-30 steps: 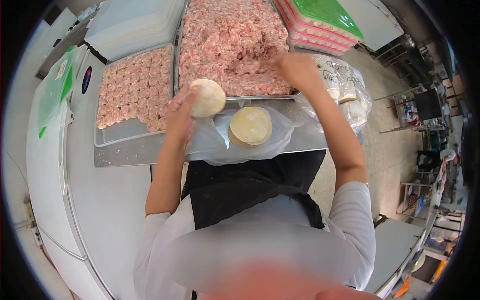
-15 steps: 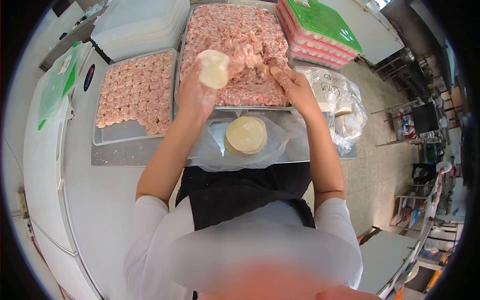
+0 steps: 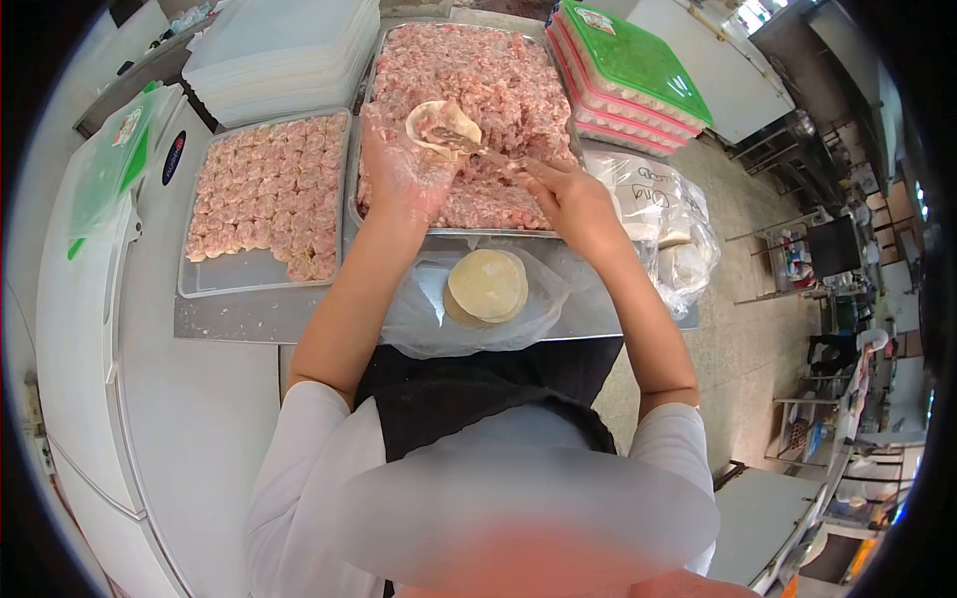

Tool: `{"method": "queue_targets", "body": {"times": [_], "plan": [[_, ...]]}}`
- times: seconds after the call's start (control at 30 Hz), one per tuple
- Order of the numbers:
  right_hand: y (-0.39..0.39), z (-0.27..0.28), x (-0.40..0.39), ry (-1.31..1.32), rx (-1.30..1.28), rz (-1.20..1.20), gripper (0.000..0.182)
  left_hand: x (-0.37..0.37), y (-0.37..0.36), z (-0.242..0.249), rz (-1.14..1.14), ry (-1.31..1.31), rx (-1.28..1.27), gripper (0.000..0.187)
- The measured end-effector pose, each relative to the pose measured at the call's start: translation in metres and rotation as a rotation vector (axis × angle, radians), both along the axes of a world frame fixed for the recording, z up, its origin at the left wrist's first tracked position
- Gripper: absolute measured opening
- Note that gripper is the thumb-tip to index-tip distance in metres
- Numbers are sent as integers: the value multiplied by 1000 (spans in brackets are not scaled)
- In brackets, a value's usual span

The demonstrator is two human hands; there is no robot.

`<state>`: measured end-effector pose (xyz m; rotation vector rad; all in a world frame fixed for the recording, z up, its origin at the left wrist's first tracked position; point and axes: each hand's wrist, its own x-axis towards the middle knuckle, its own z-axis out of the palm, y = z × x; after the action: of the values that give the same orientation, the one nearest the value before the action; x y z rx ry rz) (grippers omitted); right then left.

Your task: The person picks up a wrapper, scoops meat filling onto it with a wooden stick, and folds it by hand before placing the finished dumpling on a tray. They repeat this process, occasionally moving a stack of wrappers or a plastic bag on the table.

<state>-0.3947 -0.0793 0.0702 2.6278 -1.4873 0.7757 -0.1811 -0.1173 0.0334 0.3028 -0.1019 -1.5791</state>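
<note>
My left hand (image 3: 404, 179) holds a round dough wrapper (image 3: 421, 122), cupped, with minced meat on it, above the large tray of minced meat (image 3: 469, 60). My right hand (image 3: 563, 194) is closed around a spatula (image 3: 488, 151), whose tip presses on the meat in the wrapper. A stack of round wrappers (image 3: 486, 284) lies on a plastic sheet (image 3: 414, 324) close to my body. Left of the meat tray, a clear tray (image 3: 224, 277) bears rows of filled dumplings (image 3: 269, 189).
Stacked translucent lids (image 3: 279, 60) stand at the back left. Stacked pink trays (image 3: 623, 130) under a green lid (image 3: 638, 60) stand at the back right. Plastic bags (image 3: 678, 219) lie at the table's right edge. A cabinet door with a green-edged lid (image 3: 115, 159) is at far left.
The wrapper in my left hand was flat and bare and now has meat on it. My right hand has brought the spatula from the meat in the tray to the wrapper.
</note>
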Motion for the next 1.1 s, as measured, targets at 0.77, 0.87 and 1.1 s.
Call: {"method": "queue_targets", "body": {"times": [0.77,0.87,1.1], "plan": [[-18,-31,-9,310,194,-72,27,78,11,-18,-51,-665,-200,58],[-22,-48,-17,151,253,-2,26,89,9,-22,45,-1502,-474,79],[-28,-2,-28,-433,783,-140,25,50,8,-1,226,-1702,-769,80]]}}
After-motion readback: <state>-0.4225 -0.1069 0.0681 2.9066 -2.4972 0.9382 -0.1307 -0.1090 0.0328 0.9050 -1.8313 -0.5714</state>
